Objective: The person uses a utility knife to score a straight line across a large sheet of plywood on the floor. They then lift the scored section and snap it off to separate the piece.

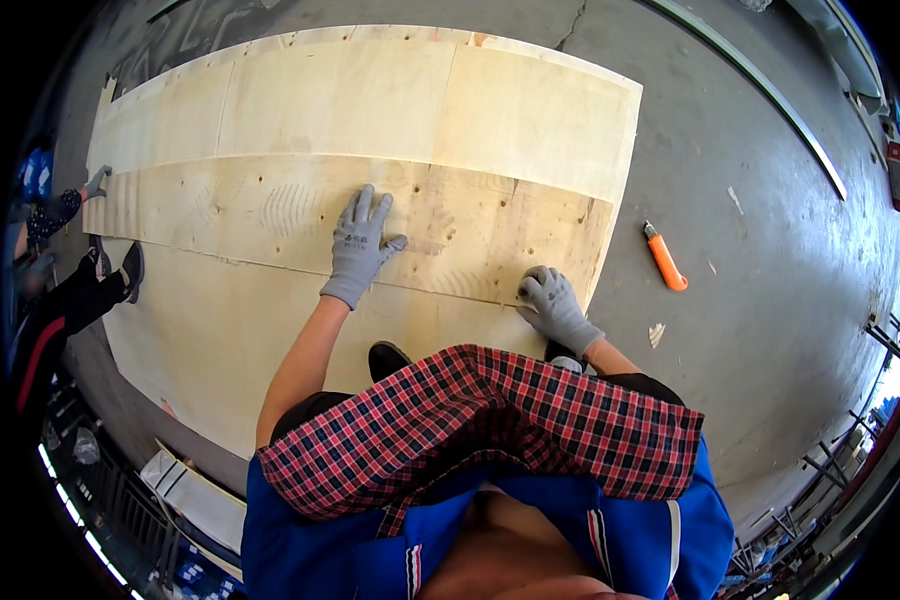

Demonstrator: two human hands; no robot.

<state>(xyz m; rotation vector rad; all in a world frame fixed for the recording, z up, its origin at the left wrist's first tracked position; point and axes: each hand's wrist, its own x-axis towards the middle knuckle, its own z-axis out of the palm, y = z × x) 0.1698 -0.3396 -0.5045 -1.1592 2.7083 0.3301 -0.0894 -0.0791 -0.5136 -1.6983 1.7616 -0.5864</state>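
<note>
Both my hands wear grey work gloves. My left hand [358, 245] presses flat with spread fingers on a long, knotty strip of wood veneer [300, 205], which lies on larger pale wood sheets [370, 95]. At the strip's near edge, toward its right end, my right hand [555, 303] has its fingers curled together. Whatever those fingers may pinch is hidden. An orange-handled utility knife [666, 258] rests on the grey floor to the right of the sheets, apart from my hands.
At the far left, a co-worker's gloved hand [97, 182] touches the strip's left end, and their dark shoe [133, 270] stands beside it. A long metal bar [770, 95] lies on the floor at upper right. Small wood scraps [656, 334] are near the knife.
</note>
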